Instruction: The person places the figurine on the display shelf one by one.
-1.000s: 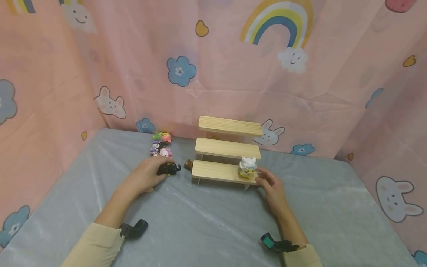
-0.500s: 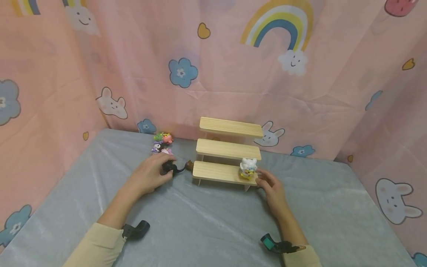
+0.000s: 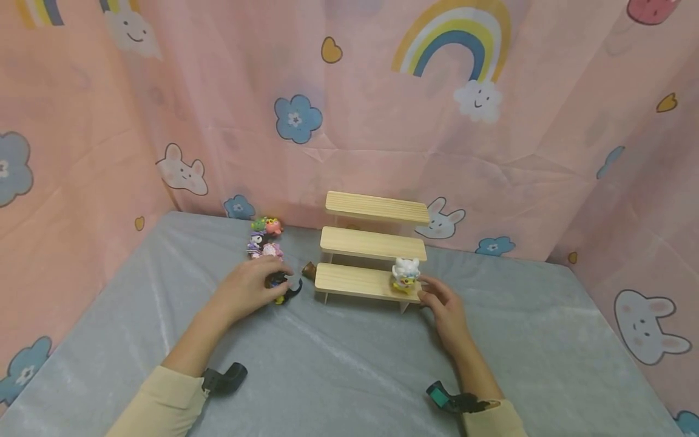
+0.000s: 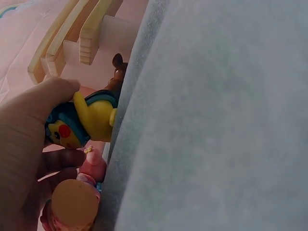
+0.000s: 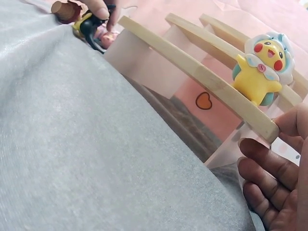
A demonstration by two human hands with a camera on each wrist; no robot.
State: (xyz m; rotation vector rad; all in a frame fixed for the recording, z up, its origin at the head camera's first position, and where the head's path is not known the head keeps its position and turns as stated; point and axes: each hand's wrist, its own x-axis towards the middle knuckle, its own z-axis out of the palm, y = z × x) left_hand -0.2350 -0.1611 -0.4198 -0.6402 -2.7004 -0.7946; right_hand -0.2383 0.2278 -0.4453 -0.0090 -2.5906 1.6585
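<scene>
My left hand [image 3: 246,290] grips a yellow Pikachu figurine [image 4: 101,118] in a dark hood and cape, low over the cloth left of the stand. Its red cheek shows in the left wrist view; in the head view the fingers cover much of it. My right hand [image 3: 449,315] pinches the right end of the bottom board of a three-step wooden display stand [image 3: 355,280]. On that board, near the fingertips, stands another Pikachu figurine [image 5: 260,72] with a white frilled hood. A small brown figure [image 3: 309,271] lies by the board's left end.
Several small figurines [image 3: 265,237] cluster at the back left, including green, coral, purple and pink ones. Grey cloth [image 3: 338,370] covers the table, and a pink printed curtain [image 3: 246,73] hangs behind the stand.
My left hand has brought the dark-caped figurine slightly right and nearer to me, turning it so that some yellow shows below. The right hand stays on the stand.
</scene>
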